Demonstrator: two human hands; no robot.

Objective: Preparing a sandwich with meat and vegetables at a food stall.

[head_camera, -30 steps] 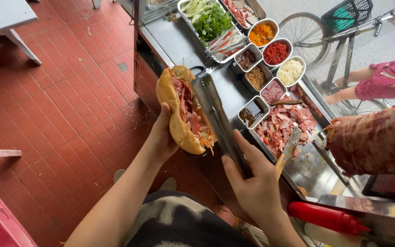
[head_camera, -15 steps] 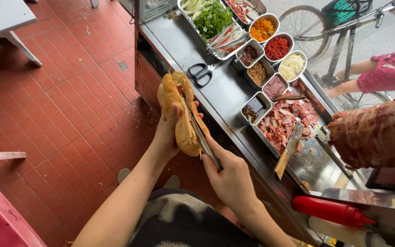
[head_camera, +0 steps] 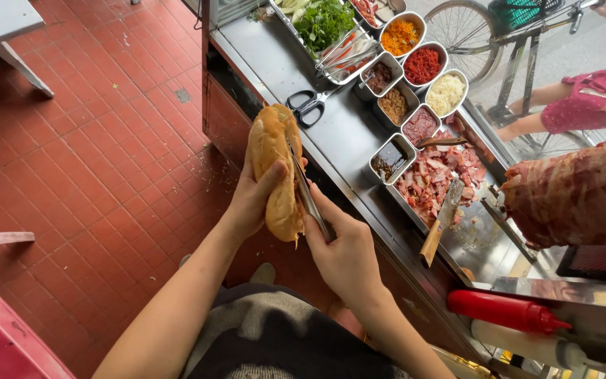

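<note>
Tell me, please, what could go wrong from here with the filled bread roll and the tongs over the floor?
The left hand holds the bread roll out past the edge of the steel counter, above the red tile floor, so loose filling would likely land on the tiles. The right hand presses metal tongs into the split; pushing hard might tear the crust. The scissors lie close to the roll and could get knocked.

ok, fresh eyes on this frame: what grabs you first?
The long bread roll in mid-frame, gripped by the left hand while the right hand pushes metal tongs into its split. Next, the big cone of roasted meat at the right edge, above a tray of chopped meat on the steel counter, with small tubs of bright fillings behind.
</note>
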